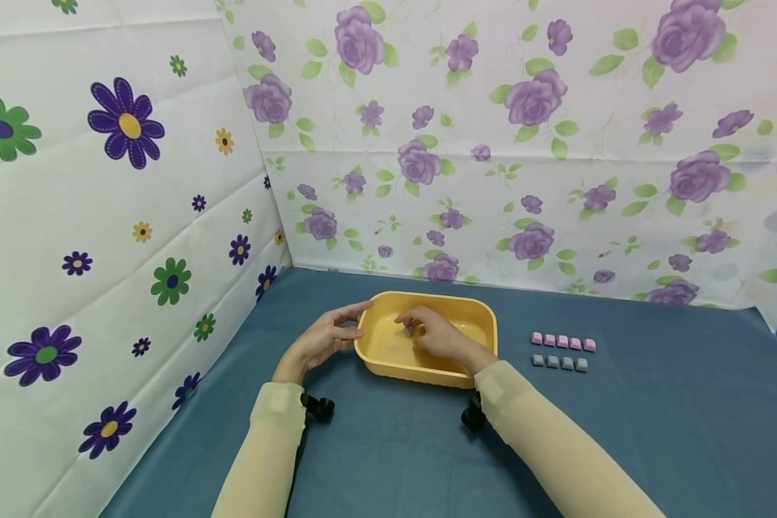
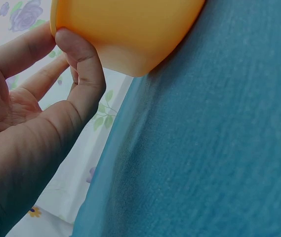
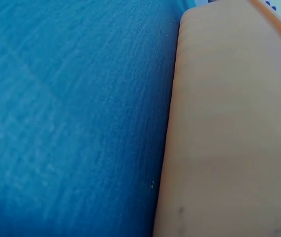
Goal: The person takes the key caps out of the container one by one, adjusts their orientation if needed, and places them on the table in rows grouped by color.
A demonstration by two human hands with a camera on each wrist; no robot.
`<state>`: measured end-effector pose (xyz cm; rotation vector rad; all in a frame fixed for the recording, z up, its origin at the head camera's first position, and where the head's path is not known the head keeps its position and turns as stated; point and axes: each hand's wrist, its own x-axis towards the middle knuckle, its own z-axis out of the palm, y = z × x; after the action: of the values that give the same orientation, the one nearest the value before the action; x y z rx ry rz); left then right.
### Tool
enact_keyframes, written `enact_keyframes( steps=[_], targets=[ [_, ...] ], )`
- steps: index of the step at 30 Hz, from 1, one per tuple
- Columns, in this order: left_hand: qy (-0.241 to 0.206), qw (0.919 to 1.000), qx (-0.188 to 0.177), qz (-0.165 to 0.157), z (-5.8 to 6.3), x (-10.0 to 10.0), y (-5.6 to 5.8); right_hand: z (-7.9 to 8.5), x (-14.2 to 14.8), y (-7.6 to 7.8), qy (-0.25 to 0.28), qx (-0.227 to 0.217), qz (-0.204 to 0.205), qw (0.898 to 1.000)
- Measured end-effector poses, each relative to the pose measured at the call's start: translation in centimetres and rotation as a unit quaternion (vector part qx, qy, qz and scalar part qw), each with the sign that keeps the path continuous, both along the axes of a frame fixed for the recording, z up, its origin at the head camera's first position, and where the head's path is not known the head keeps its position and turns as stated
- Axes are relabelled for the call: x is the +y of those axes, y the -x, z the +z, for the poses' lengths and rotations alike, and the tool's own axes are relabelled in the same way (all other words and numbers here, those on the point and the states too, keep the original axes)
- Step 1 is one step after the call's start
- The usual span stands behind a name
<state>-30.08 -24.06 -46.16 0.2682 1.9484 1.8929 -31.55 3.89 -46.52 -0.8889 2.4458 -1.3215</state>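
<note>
A yellow plastic basin (image 1: 401,370) stands on the blue cloth. My left hand (image 1: 324,338) pinches its left rim; in the left wrist view the thumb (image 2: 83,59) and forefinger meet at the edge of the basin wall (image 2: 130,34). My right hand (image 1: 437,334) reaches over the near right rim into the basin, fingers bent downward. At its fingertips, low inside the basin, is a small grey keycap (image 1: 409,331), partly hidden by the fingers. The right wrist view shows only the basin's outer wall (image 3: 229,123) beside the cloth, with the hand out of sight.
Right of the basin lie a row of several pink keycaps (image 1: 562,341) and, nearer, a row of several grey keycaps (image 1: 560,363). Flowered sheets (image 1: 427,201) rise behind and on the left. Black wrist cameras (image 1: 320,409) sit below both hands.
</note>
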Motion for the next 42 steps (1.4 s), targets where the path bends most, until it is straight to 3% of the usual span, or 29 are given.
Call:
enact_keyframes(
  steps=[8,25,42],
  targets=[
    [0.007,1.0,0.0,0.005,0.1,0.0,0.0,0.3,-0.2,-0.1,-0.027,-0.006,-0.011,1.0],
    [0.009,1.0,0.001,0.003,0.1,0.0,0.0,-0.5,-0.6,0.1,-0.081,0.031,-0.022,0.996],
    [0.014,0.9999,0.005,0.0,0.1,0.0,-0.2,1.6,0.1,-0.3,0.035,0.022,-0.054,0.998]
  ],
)
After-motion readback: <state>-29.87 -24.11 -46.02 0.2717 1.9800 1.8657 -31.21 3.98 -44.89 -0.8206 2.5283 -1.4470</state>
